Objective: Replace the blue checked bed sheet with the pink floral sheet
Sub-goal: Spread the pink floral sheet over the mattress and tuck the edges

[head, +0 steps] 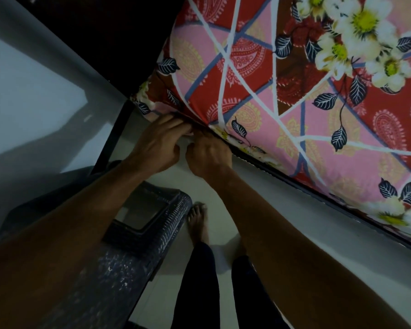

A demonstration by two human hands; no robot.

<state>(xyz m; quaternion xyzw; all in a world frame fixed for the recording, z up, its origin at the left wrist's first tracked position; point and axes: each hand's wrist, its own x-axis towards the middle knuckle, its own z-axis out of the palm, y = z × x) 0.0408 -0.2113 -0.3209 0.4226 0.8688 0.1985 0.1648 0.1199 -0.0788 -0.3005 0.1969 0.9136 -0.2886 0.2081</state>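
Head view: I am gripping the corner hem of the pink floral sheet (294,103) with both hands.

My left hand (157,141) is curling its fingers round the fold at the mattress corner. My right hand (208,157), just beside it, is pinching the hem with bent fingers tucked under the edge. The sheet is spreading out above and to the right of my hands, lying taut over the mattress. It is showing pink and red patches crossed by white and blue bands, paisley motifs, dark veined leaves and big white flowers with yellow centres. To the right of my right hand its border is hanging over the dark bed frame (342,193). Under my left forearm a dark woven-pattern plastic stool (171,224) is standing, and below my hands my bare foot (197,222) is resting on the pale floor (218,193).
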